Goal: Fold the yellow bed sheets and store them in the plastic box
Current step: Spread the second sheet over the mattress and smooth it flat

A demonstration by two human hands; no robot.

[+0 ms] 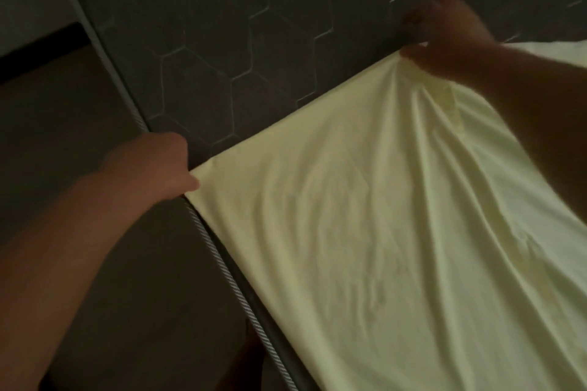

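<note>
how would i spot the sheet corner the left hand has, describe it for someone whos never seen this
Start at the dark mattress with its hexagon quilting and follow its corded edge downward. The pale yellow sheet meets it there; the left hand pinches its flat corner, while the right hand holds a bunched one.

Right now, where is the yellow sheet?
Head view, lower right: the yellow sheet lies over the mattress, its near corners pinched by the left hand and right hand.

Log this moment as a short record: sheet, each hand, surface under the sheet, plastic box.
sheet: yellow bed sheet, spread and wrinkled, its edge stretched between both hands
left hand: left hand pinches the near corner at the mattress edge
right hand: right hand has its grip on the far corner, fabric bunched below it
surface: dark mattress with hexagon quilting
plastic box: not in view
</note>
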